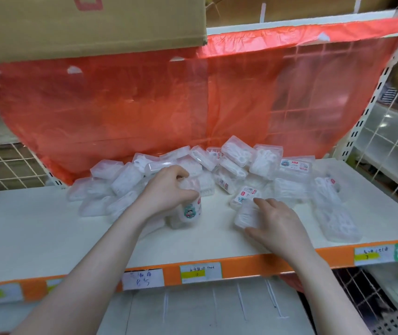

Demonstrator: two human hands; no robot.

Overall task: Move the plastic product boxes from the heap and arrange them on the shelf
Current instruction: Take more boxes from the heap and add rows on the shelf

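Observation:
A heap of several clear plastic product boxes (239, 163) filled with white pieces lies along the back of the white shelf (48, 238). My left hand (166, 189) grips an upright box with a cartoon label (190, 211) near the shelf's middle, fingers curled over its top. My right hand (277, 226) holds another clear box (245, 217) lying on the shelf, thumb at its near side and fingers over its far edge. Just beyond it lies a box with a red-and-white label (246, 194). More boxes lie flat in a row at the right (335, 221).
A red plastic sheet (169, 105) hangs behind the heap over a wire grid. A cardboard carton (84, 25) overhangs at top left. The shelf's orange front edge (253, 262) carries paper labels. Wire mesh and another shelf stand at the right (386, 146).

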